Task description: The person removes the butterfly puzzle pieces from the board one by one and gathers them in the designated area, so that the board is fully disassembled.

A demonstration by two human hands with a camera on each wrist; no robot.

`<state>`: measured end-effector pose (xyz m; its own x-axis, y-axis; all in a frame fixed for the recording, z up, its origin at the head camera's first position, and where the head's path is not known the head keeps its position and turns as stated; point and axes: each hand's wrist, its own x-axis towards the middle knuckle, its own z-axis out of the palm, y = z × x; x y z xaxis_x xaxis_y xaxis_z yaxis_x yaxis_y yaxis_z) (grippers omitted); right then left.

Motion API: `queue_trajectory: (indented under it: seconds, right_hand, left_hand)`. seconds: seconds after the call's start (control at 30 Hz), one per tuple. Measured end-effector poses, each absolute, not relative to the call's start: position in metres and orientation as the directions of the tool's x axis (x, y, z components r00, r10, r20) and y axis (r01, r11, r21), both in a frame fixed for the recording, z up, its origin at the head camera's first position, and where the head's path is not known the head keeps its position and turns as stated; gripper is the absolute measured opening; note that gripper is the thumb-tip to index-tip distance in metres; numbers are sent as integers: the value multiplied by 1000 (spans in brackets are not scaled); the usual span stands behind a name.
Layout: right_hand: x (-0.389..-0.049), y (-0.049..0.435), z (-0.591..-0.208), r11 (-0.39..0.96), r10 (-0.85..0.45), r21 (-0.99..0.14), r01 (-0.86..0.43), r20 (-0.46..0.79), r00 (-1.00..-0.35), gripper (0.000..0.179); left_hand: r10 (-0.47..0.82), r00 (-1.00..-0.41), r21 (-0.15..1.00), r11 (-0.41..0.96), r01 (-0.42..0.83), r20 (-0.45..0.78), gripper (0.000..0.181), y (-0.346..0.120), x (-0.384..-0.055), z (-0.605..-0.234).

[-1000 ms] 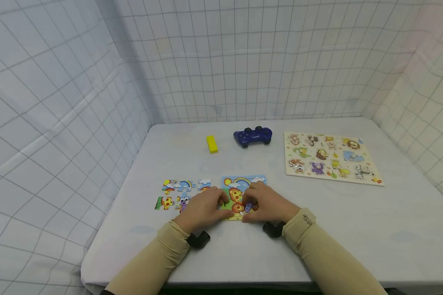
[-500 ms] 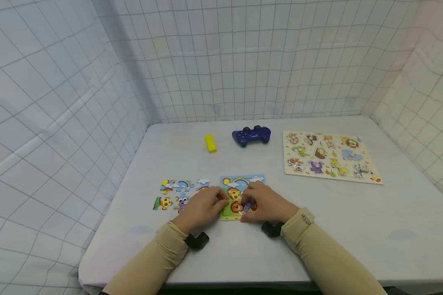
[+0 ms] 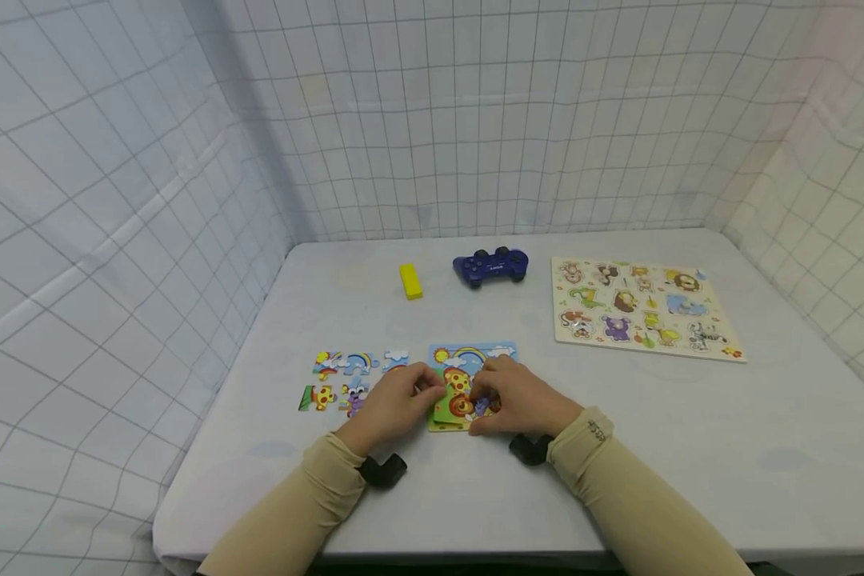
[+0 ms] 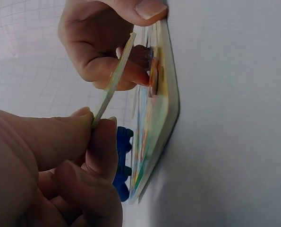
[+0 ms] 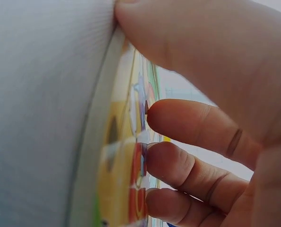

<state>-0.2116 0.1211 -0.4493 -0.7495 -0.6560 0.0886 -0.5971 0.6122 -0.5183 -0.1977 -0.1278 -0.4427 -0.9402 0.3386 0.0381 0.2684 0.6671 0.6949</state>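
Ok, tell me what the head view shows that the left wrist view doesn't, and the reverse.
Only the head view: the yellow block, the animal peg board and the loose puzzle pieces.

Only the left wrist view: the thin edge of the puzzle part pinched by the left hand, side-on, with a gap between it and the puzzle board.

Both: the two hands, the right hand at the board, and the blue controller.
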Motion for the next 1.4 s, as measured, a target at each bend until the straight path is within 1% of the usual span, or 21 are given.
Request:
queue_trajectory:
  seconds: [0.17, 0.3, 0.4, 0.5, 0.63, 0.73, 0.93, 1.2, 1.27, 1.4]
  right_hand:
    - [-211, 119, -449, 610, -660, -509, -607, 97, -745, 35]
    - [-211, 114, -451, 620, -659, -495, -609, 93, -746, 36]
    - [-210, 111, -449, 622, -656, -495, -606, 93, -749, 36]
    - [-208, 110, -448, 633, -647, -491, -599, 91, -757, 36]
    - [-207, 112, -448, 648, -638, -476, -595, 87, -765, 36]
    - [-208, 115, -449, 653, -635, -469, -595, 89, -768, 35]
    - [-207, 117, -448, 651, -634, -473, -594, 93, -768, 34]
    - [-206, 118, -451, 649, -634, -482, -589, 86, -769, 34]
    - [-207, 118, -451, 650, -633, -483, -586, 81, -769, 34]
    - [-207, 118, -449, 654, -632, -480, -584, 76, -771, 35]
  left_hand:
    - [301, -954, 774, 601, 197, 10, 6, -146, -187, -442]
    - [258, -966, 813, 563, 150, -1, 11, -189, -174, -433]
    - [198, -980, 798, 592, 110, -12, 18, -235, -164, -422]
    - [151, -986, 747, 664, 46, -74, 24, -280, -156, -415]
    - [153, -974, 701, 713, -9, -168, 27, -314, -151, -419]
    - [166, -969, 686, 728, -5, -183, 24, -319, -153, -427]
    - [184, -970, 677, 736, 28, -160, 19, -317, -156, -432]
    - [178, -965, 672, 741, 2, -194, 27, -316, -156, -432]
    - [190, -962, 655, 755, 18, -194, 25, -316, -157, -432]
    - [221, -956, 604, 794, 61, -193, 15, -316, -161, -430]
